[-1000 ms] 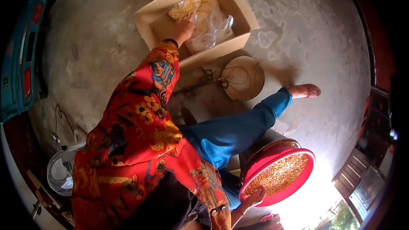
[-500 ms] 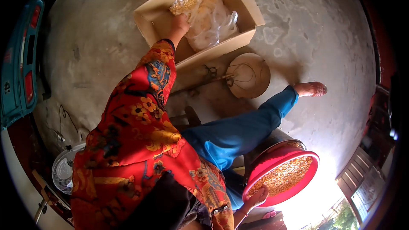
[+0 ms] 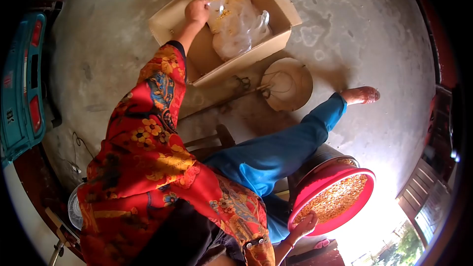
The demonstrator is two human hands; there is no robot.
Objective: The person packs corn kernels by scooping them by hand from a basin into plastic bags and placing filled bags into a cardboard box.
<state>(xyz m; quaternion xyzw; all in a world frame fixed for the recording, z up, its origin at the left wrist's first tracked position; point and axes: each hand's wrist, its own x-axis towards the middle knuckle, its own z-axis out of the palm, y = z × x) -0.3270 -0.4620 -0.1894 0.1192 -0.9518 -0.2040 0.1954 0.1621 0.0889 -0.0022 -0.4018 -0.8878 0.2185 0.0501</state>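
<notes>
Plastic bag [image 3: 236,29] with yellow kernels lies inside an open cardboard box [image 3: 270,46], its edge pinched between the nearly closed fingers of the left hand [image 3: 197,12]. The fingers of the right hand [image 3: 305,224] are bent at the near rim of a red basin [image 3: 311,187]; whether they grip anything cannot be told. Orange-yellow grains [image 3: 334,199] cover the basin's inside. Just behind it stands a dark container [image 3: 310,164], and a round pan [image 3: 298,86] rests on the floor [image 3: 389,39] near the box.
</notes>
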